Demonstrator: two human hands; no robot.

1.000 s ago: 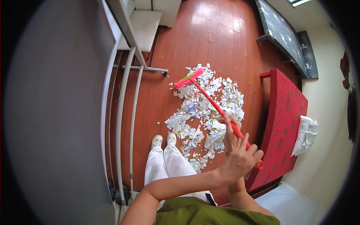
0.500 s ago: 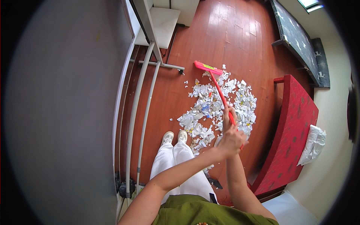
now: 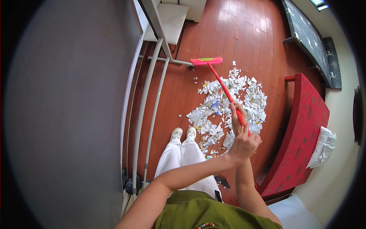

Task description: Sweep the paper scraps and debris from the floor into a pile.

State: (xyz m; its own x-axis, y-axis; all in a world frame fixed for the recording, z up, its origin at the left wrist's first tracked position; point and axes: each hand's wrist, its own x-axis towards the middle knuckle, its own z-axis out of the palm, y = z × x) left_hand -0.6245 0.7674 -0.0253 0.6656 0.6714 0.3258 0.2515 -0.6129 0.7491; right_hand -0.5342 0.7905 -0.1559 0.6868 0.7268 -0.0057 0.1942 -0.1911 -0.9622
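Note:
A red broom slants across the middle, its long handle (image 3: 221, 82) running from my hands to a pinkish-red head (image 3: 206, 61) at the far edge of the paper scraps. My left hand (image 3: 244, 145) is closed round the near end of the handle. Farther down the handle, my right hand (image 3: 238, 114) is wrapped round it, its forearm passing beneath my left wrist. White paper scraps (image 3: 213, 105), some with yellow or blue bits, lie in a loose heap on the floor under the handle. Whether the bristles touch the floor I cannot tell.
A wheeled metal frame (image 3: 154, 110) stands at the left beside a grey panel (image 3: 72, 114). On the right is a red patterned bench (image 3: 299, 137) with a white plastic-wrapped packet (image 3: 322, 147). A dark patterned seat (image 3: 309, 34) stands at the far right, a white bench (image 3: 171, 21) at the far left.
The broom head has moved left and slightly away from the scraps, swinging round to lie more level. Both hands keep their hold on the handle. The whole view has shifted a little.

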